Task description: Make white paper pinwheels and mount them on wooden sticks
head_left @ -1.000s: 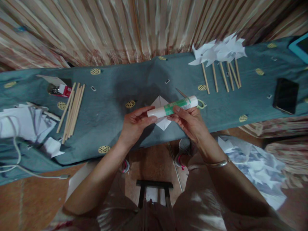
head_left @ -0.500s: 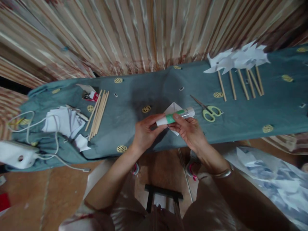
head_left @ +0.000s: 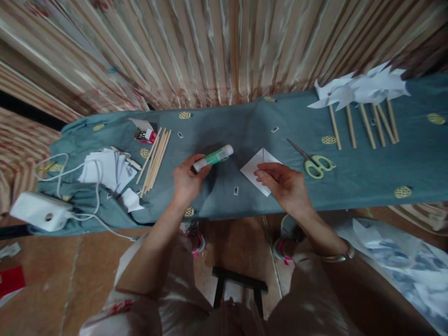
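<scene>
My left hand [head_left: 188,181] is closed around the lower end of a glue stick [head_left: 214,158] with a green label and white ends, tilted up to the right above the cloth. Over a folded white paper square [head_left: 252,171] is my right hand [head_left: 285,186], thumb and fingers drawn together. The palm side is hidden, so I cannot make out whether anything is pinched there or whether the fingers touch the paper. Scissors [head_left: 314,166] with light green handles lie just right of that hand.
To the left lie several wooden sticks [head_left: 157,163], a small red-and-white box [head_left: 146,133], a stack of white paper [head_left: 107,170] and a white power strip [head_left: 42,212] with its cable. Paper pinwheels [head_left: 367,91] on sticks rest at the back right. A pleated curtain [head_left: 224,51] hangs behind.
My right hand has let go of the glue stick. My left hand has carried it left, away from the paper square, which now shows more fully. The whole view has shifted slightly.
</scene>
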A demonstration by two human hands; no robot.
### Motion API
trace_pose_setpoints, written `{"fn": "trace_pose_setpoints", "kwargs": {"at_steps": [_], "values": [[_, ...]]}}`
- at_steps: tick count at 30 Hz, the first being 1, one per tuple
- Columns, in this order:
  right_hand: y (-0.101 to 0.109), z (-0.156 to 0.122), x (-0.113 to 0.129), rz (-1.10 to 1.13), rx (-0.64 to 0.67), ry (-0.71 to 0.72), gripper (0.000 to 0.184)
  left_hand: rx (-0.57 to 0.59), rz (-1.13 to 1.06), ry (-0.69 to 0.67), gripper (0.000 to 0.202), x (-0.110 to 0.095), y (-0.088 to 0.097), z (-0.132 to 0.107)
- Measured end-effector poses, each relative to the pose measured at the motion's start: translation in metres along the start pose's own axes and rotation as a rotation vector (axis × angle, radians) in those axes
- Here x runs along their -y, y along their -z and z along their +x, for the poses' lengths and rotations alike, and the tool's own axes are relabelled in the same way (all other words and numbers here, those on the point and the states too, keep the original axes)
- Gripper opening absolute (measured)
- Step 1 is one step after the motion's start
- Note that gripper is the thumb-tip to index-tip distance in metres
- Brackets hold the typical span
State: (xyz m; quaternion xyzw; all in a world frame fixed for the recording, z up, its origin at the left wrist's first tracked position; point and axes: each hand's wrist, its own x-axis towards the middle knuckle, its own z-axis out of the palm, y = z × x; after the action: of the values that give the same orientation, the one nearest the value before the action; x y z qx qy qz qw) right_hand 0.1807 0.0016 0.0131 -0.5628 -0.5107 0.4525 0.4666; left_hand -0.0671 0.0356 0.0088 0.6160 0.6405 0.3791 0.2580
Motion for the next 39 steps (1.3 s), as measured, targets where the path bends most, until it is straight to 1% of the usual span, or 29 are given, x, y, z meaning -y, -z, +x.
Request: {"fn": "trace_pose_setpoints", "kwargs": {"at_steps": [1, 3, 5, 6, 8, 10, 12, 14, 18, 22, 26, 30, 34, 36, 39], "values": [[0.007, -0.001, -0.001, -0.079, -0.016, 0.035, 0.029, -0.011, 0.074, -0.029, 0.027, 0.003, 0.004, 0.002], [0.024, -0.003, 0.0, -0.249, -0.05, 0.099, 0.024, -0.048, 0.202, -0.168, 0.027, 0.005, 0.009, 0.002], [0.039, -0.006, 0.002, -0.413, -0.065, 0.178, 0.021, -0.086, 0.276, -0.36, 0.043, -0.001, 0.006, -0.002], [0.046, -0.007, 0.003, -0.486, -0.054, 0.228, 0.022, -0.066, 0.29, -0.441, 0.046, -0.006, 0.002, -0.006], [0.056, -0.01, 0.002, -0.604, 0.009, 0.33, 0.024, 0.057, 0.275, -0.603, 0.042, -0.019, -0.012, -0.016], [0.062, -0.012, 0.0, -0.678, 0.097, 0.407, 0.027, 0.216, 0.247, -0.754, 0.03, -0.031, -0.03, -0.026], [0.063, -0.014, -0.003, -0.72, 0.163, 0.443, 0.031, 0.284, 0.257, -0.828, 0.027, -0.039, -0.046, -0.033], [0.063, -0.014, -0.005, -0.752, 0.2, 0.453, 0.033, 0.302, 0.259, -0.874, 0.024, -0.042, -0.058, -0.035], [0.062, -0.012, -0.008, -0.771, 0.229, 0.437, 0.033, 0.302, 0.256, -0.908, 0.018, -0.04, -0.069, -0.028], [0.064, -0.008, -0.007, -0.749, 0.244, 0.407, 0.032, 0.319, 0.243, -0.924, 0.015, -0.037, -0.071, -0.023], [0.066, -0.005, -0.006, -0.717, 0.252, 0.383, 0.031, 0.332, 0.222, -0.924, 0.016, -0.039, -0.071, -0.022], [0.064, -0.006, -0.006, -0.618, 0.244, 0.346, 0.03, 0.362, 0.159, -0.851, 0.012, -0.045, -0.069, -0.026], [0.057, -0.009, -0.008, -0.488, 0.224, 0.309, 0.009, 0.401, 0.12, -0.795, 0.011, -0.048, -0.068, -0.033], [0.054, -0.009, -0.01, -0.452, 0.198, 0.283, 0.002, 0.413, 0.097, -0.763, 0.011, -0.049, -0.068, -0.036], [0.05, -0.01, -0.011, -0.454, 0.168, 0.269, 0.005, 0.405, 0.046, -0.699, 0.011, -0.051, -0.068, -0.038]]}}
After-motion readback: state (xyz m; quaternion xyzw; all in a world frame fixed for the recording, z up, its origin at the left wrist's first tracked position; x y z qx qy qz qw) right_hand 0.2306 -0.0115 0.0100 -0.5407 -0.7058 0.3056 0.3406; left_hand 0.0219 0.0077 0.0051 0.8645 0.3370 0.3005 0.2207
